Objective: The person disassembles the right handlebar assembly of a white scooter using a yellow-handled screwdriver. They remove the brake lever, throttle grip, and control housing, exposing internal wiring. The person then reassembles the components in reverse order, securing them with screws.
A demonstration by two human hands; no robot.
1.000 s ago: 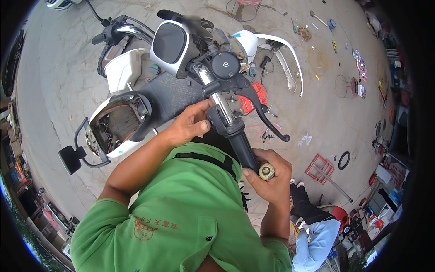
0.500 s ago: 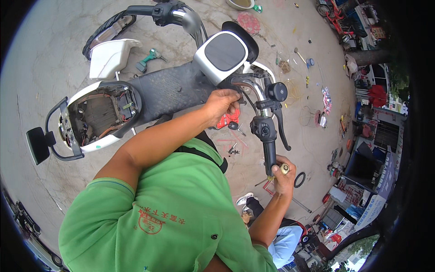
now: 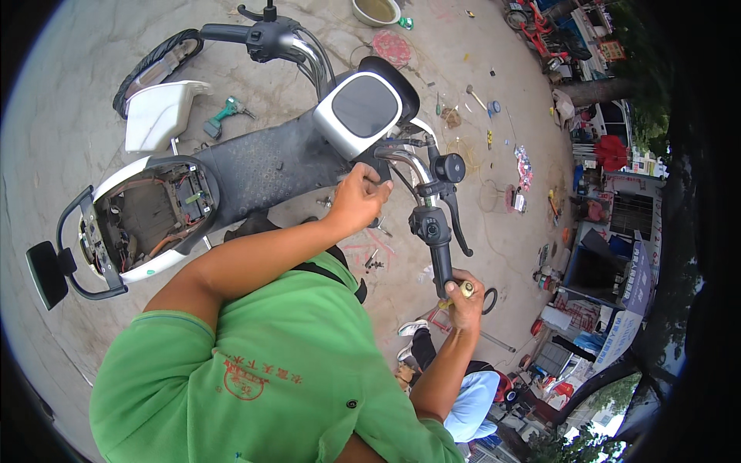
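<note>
A white electric scooter with a dark display (image 3: 360, 106) stands before me. My left hand (image 3: 361, 197) is curled below the display, beside the inner end of the right handlebar; whatever its fingers pinch is hidden. At the end of the black handlebar grip (image 3: 441, 266), my right hand (image 3: 465, 302) is closed round a tool with a pale yellow, round-ended handle (image 3: 466, 288); its other end is mostly covered. Above that grip are a black switch housing (image 3: 429, 224), a brake lever (image 3: 461, 230) and a round black cap (image 3: 449, 167).
Behind the footboard (image 3: 266, 166), the scooter's seat compartment (image 3: 147, 212) gapes, wires exposed. A white body panel (image 3: 160, 117), green power drill (image 3: 228, 116), loose wheel (image 3: 158, 69) and hammer (image 3: 476, 98) lie on the ground. Someone in light blue (image 3: 472, 405) is near my right elbow.
The whole view has shifted, so the scooter appears further left. My left hand has turned and drawn slightly down, its fingers more curled. My right hand keeps the yellow-handled tool at the grip's end.
</note>
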